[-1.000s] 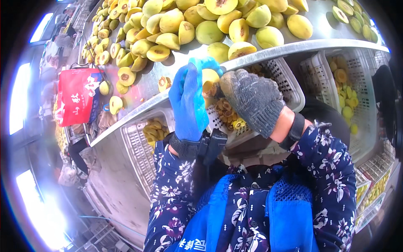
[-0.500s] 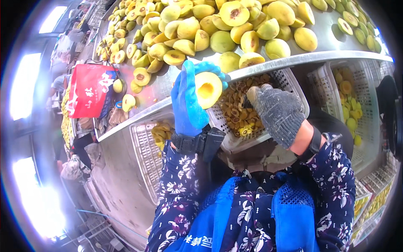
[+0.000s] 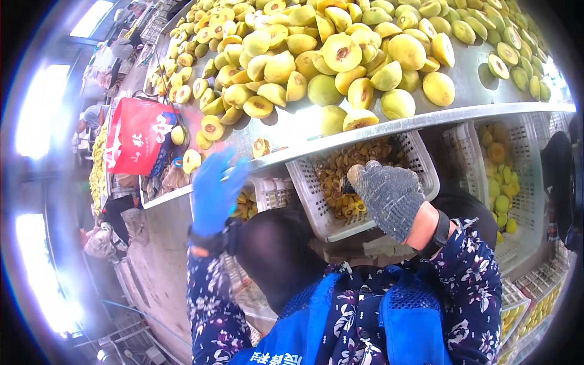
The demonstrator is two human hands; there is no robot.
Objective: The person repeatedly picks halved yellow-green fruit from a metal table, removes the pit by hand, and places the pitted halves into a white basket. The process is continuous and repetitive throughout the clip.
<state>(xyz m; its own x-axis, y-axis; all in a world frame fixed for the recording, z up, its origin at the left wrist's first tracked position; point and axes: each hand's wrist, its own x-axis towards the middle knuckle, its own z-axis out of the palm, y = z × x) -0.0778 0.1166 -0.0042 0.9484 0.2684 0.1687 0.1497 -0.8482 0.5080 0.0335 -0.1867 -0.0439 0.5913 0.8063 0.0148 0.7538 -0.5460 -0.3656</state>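
My left hand (image 3: pixel 217 188), in a blue glove, is beside the table's front edge, above a crate of peach pieces (image 3: pixel 244 205). Its fingers are stretched out and blurred by motion, with no fruit visible in them. Wearing a grey knitted glove, my right hand (image 3: pixel 390 199) is closed around a small dark tool (image 3: pixel 347 185), mostly hidden by the fingers. Under that hand is a white slatted crate (image 3: pixel 331 231) holding brown and yellow peach pits and scraps (image 3: pixel 340 167). Yellow peach halves (image 3: pixel 258 107) are heaped on the metal table (image 3: pixel 292 135), several showing their pits.
A red bag (image 3: pixel 139 135) stands at the table's left. Another white crate (image 3: pixel 528 176) with yellow peach pieces (image 3: pixel 500 198) is at the right. My dark-clad knee (image 3: pixel 274 249) is between the crates. People (image 3: pixel 91 118) and bright windows are at the far left.
My left hand has moved left and down, and the hollowed peach half it held is no longer visible in it. My right hand has shifted slightly down, still gripping the dark tool.
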